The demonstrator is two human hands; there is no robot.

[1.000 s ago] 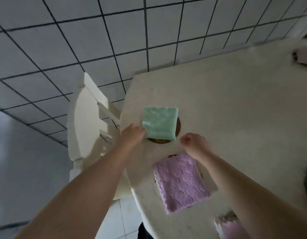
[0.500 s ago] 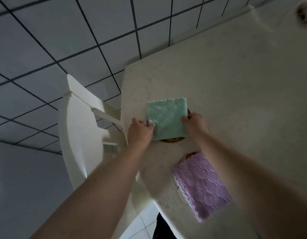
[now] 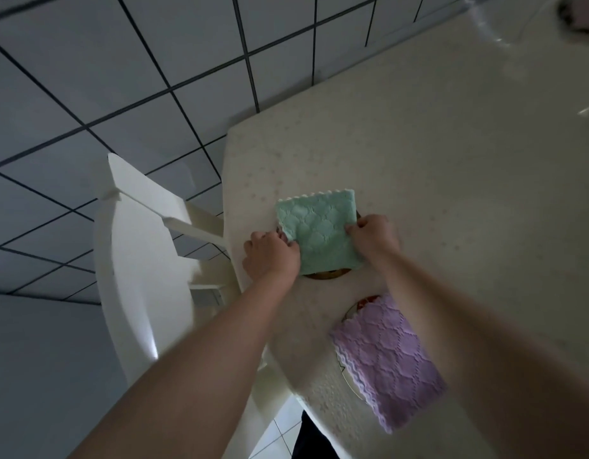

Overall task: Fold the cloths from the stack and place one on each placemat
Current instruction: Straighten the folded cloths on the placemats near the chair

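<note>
Inspector: Location of green cloth [image 3: 319, 236]?

Technician: Folded square, lying flat on the round brown placemat [image 3: 323, 276], near the corner of the table [image 3: 452, 160]. Only the placemat's near rim shows below the cloth.

Inspector: Left hand [image 3: 271, 256]?

Technician: Fingers curled, pinching the cloth's left edge.

Inspector: Right hand [image 3: 374, 235]?

Technician: Fingers curled, pinching the cloth's right edge.

Inspector: Adjacent items?

Technician: Purple cloth [image 3: 389, 359], folded, lies on a second placemat [image 3: 354, 309], nearer the person and apart from the green cloth. White chair [image 3: 131, 260] stands just beside the table's left edge, on a tiled floor [image 3: 121, 77]. A pinkish object at the table's far right is too blurred to identify.
</note>
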